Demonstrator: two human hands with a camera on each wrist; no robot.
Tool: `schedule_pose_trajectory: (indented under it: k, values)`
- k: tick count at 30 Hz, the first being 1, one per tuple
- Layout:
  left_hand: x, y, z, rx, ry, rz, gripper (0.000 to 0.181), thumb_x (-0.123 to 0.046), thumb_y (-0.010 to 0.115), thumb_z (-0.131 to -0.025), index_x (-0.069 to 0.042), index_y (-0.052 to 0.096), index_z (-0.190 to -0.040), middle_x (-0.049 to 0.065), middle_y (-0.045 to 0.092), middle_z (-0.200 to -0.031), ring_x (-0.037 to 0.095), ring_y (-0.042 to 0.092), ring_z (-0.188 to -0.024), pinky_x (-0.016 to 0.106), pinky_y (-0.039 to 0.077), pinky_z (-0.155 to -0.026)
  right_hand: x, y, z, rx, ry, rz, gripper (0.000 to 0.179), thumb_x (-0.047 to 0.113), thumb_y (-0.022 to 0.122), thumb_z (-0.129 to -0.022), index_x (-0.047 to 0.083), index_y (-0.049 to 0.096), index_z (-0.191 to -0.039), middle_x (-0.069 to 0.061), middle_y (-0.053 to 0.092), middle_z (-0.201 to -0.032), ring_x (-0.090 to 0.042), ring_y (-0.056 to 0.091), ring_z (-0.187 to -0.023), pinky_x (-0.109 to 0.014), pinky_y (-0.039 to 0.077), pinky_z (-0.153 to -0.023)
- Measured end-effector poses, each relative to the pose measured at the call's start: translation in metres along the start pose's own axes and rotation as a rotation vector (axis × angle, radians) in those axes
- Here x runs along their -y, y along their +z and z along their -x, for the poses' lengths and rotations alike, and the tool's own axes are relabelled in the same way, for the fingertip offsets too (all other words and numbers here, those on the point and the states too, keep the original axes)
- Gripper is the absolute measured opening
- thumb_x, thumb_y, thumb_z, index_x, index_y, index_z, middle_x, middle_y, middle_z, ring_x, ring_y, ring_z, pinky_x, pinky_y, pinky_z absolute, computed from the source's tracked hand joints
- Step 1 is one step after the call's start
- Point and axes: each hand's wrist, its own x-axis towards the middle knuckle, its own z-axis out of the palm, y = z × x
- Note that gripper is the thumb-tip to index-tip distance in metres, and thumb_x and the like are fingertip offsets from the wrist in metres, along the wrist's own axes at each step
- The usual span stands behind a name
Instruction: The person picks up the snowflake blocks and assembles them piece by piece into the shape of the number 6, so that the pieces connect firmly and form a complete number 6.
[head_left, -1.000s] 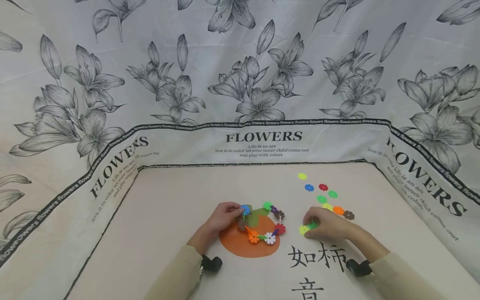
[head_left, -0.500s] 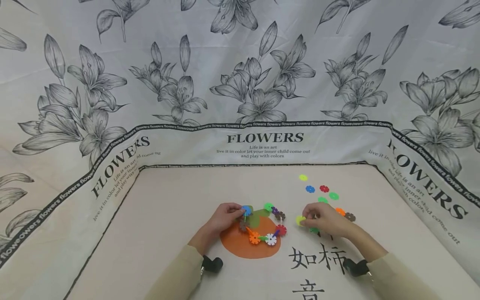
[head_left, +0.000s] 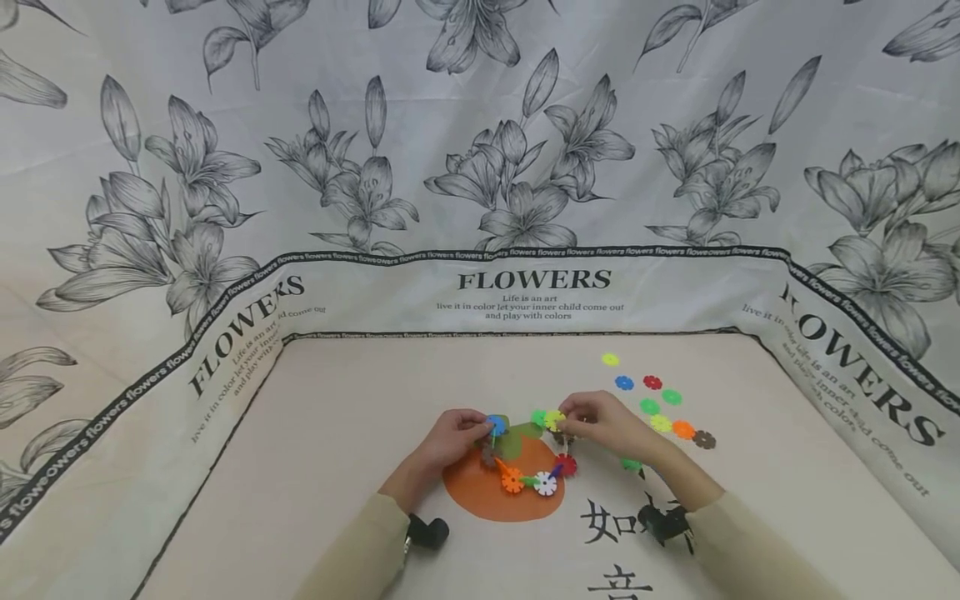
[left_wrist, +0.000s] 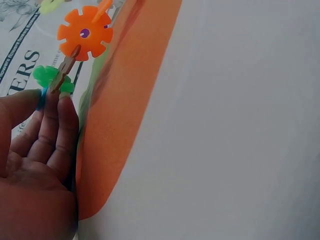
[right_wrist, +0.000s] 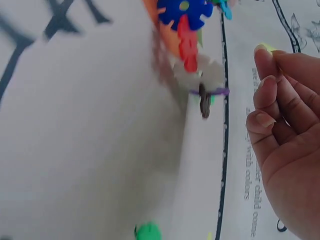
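My left hand pinches a blue notched disc at one end of a curved chain of joined snowflake discs. The chain hangs over the orange printed fruit, with an orange disc, a white disc and a red disc along its lower side. My right hand pinches a yellow disc beside the green disc at the chain's other end. In the right wrist view fingers mostly hide the yellow disc. The left wrist view shows the orange disc beyond the left fingertips.
Loose discs lie at the right of the cloth: yellow, blue, red, orange and brown among them. A green disc lies under the right forearm. A flower-printed curtain rises behind.
My right hand picked the yellow disc off the cloth at the right and moved it left to the chain's green end. My left hand kept its pinch on the blue disc.
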Motion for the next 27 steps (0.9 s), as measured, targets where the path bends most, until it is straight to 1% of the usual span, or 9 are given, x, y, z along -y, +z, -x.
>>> schedule_pose_trajectory:
  k: [3, 7, 9, 12, 15, 16, 20, 23, 27]
  values:
    - [0.000, 0.000, 0.000, -0.003, 0.000, -0.005, 0.021, -0.018, 0.065, -0.102, 0.000, 0.070, -0.110, 0.006, 0.074, -0.091, 0.016, 0.067, -0.087, 0.037, 0.053, -0.093, 0.006, 0.008, -0.011, 0.015, -0.009, -0.030, 0.018, 0.015, 0.068, -0.098, 0.004, 0.069, -0.113, -0.013, 0.070, -0.083, -0.036, 0.064, -0.077, -0.027, 0.052, -0.070]
    - [-0.001, 0.000, 0.000, 0.002, -0.008, -0.002, 0.021, -0.020, 0.065, -0.102, -0.001, 0.070, -0.110, 0.005, 0.074, -0.091, 0.015, 0.067, -0.088, 0.035, 0.053, -0.092, 0.012, 0.019, -0.024, 0.010, -0.006, -0.051, 0.028, 0.013, 0.067, -0.099, 0.002, 0.064, -0.124, -0.019, 0.067, -0.080, -0.036, 0.060, -0.066, -0.027, 0.049, -0.058]
    - [-0.002, 0.000, 0.000, 0.005, -0.012, -0.001, 0.022, -0.020, 0.065, -0.102, -0.001, 0.070, -0.110, 0.005, 0.074, -0.091, 0.015, 0.066, -0.088, 0.035, 0.053, -0.092, 0.014, 0.024, -0.031, 0.003, 0.002, -0.064, 0.031, 0.012, 0.066, -0.099, 0.000, 0.063, -0.127, -0.019, 0.067, -0.080, -0.032, 0.057, -0.061, -0.026, 0.047, -0.054]
    - [-0.002, 0.000, 0.000, 0.006, -0.011, -0.006, 0.022, -0.021, 0.065, -0.102, -0.001, 0.070, -0.110, 0.005, 0.075, -0.092, 0.015, 0.066, -0.088, 0.036, 0.053, -0.093, 0.017, 0.030, -0.038, -0.013, 0.045, -0.088, 0.032, 0.011, 0.065, -0.099, -0.002, 0.063, -0.128, -0.016, 0.069, -0.080, -0.022, 0.053, -0.057, -0.026, 0.045, -0.052]
    - [-0.001, 0.000, -0.001, 0.006, -0.005, -0.015, 0.023, -0.022, 0.065, -0.102, -0.001, 0.071, -0.111, 0.005, 0.075, -0.092, 0.016, 0.067, -0.088, 0.037, 0.053, -0.094, 0.019, 0.035, -0.043, -0.027, 0.086, -0.118, 0.034, 0.010, 0.064, -0.099, -0.005, 0.062, -0.129, -0.016, 0.070, -0.081, -0.017, 0.052, -0.059, -0.026, 0.045, -0.054]
    - [0.000, 0.000, -0.002, 0.007, -0.003, -0.017, 0.023, -0.022, 0.065, -0.102, -0.001, 0.071, -0.111, 0.005, 0.075, -0.092, 0.016, 0.067, -0.088, 0.037, 0.053, -0.095, 0.019, 0.037, -0.045, -0.033, 0.107, -0.134, 0.034, 0.010, 0.064, -0.099, -0.006, 0.062, -0.130, -0.016, 0.070, -0.082, -0.018, 0.052, -0.061, -0.026, 0.045, -0.055]
    - [0.001, -0.001, -0.003, 0.007, 0.001, -0.015, 0.022, -0.022, 0.065, -0.102, -0.002, 0.071, -0.109, 0.005, 0.075, -0.091, 0.016, 0.067, -0.088, 0.038, 0.053, -0.094, 0.019, 0.042, -0.050, -0.046, 0.151, -0.198, 0.037, 0.010, 0.063, -0.100, -0.010, 0.060, -0.130, -0.021, 0.071, -0.086, -0.020, 0.055, -0.067, -0.029, 0.048, -0.062]
    - [0.001, -0.001, -0.003, 0.010, 0.000, -0.017, 0.021, -0.022, 0.065, -0.102, -0.003, 0.071, -0.109, 0.005, 0.075, -0.092, 0.016, 0.067, -0.089, 0.038, 0.052, -0.095, 0.020, 0.046, -0.053, -0.049, 0.194, -0.253, 0.036, 0.012, 0.065, -0.100, -0.011, 0.061, -0.128, -0.023, 0.073, -0.091, -0.019, 0.059, -0.071, -0.028, 0.051, -0.067]
    - [0.002, -0.002, -0.002, 0.019, 0.008, -0.015, 0.021, -0.021, 0.064, -0.102, -0.002, 0.070, -0.109, 0.005, 0.075, -0.093, 0.016, 0.067, -0.090, 0.039, 0.053, -0.095, 0.021, 0.050, -0.056, -0.044, 0.239, -0.317, 0.034, 0.013, 0.064, -0.101, -0.012, 0.064, -0.124, -0.023, 0.074, -0.094, -0.019, 0.062, -0.073, -0.026, 0.053, -0.068]
